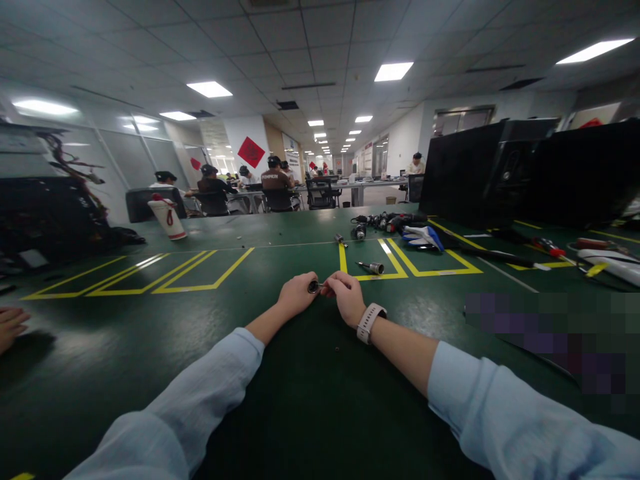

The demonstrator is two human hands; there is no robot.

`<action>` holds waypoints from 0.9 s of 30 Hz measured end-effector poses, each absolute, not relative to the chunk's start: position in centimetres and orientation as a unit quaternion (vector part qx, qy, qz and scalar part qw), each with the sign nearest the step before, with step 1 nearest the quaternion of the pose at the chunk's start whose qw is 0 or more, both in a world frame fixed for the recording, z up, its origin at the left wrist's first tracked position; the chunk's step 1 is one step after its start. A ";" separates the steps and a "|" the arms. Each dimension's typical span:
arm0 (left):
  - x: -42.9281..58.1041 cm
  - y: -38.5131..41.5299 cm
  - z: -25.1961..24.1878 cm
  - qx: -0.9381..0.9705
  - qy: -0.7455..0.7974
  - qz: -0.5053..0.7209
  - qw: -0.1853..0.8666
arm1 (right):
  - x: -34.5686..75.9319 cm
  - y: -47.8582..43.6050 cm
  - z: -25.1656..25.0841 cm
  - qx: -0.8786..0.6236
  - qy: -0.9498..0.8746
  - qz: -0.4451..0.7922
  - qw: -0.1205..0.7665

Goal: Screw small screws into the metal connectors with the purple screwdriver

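Note:
My left hand (299, 294) is closed around a small round metal part (313, 287) with a dark hollow end facing me. Fingertips of my right hand (344, 293) pinch a thin piece beside that end; whether it belongs to the same part I cannot tell. Both hands meet just above the green table (300, 373). Beyond the right hand, a silvery cylindrical part with a thin pointed end (373, 268) lies inside a yellow-taped rectangle. A smaller metal piece (341, 240) lies farther back.
Dark metal parts (383, 223) and a blue-and-white glove (423, 238) lie back right, before black computer cases (480, 173). A red-handled screwdriver (549, 247) lies farther right. At left stand a paper cup (169, 219) and dark equipment with cables (45, 213). Another person's hand (10, 327) reaches in.

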State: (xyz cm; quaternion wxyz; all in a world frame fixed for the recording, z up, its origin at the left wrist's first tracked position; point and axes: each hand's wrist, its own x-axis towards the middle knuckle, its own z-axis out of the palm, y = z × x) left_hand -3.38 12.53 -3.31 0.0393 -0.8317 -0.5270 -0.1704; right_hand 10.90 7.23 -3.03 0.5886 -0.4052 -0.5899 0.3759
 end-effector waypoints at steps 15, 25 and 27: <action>-3.2 12.0 -3.0 -0.835 -0.524 -0.154 0.063 | 10.9 7.9 -3.6 -0.432 -0.581 0.359 0.588; -3.1 11.7 -2.8 -0.840 -0.519 -0.138 0.080 | 11.0 7.5 -3.2 -0.438 -0.578 0.358 0.588; -3.1 11.7 -2.8 -0.839 -0.520 -0.137 0.082 | 11.1 7.4 -3.1 -0.435 -0.571 0.368 0.591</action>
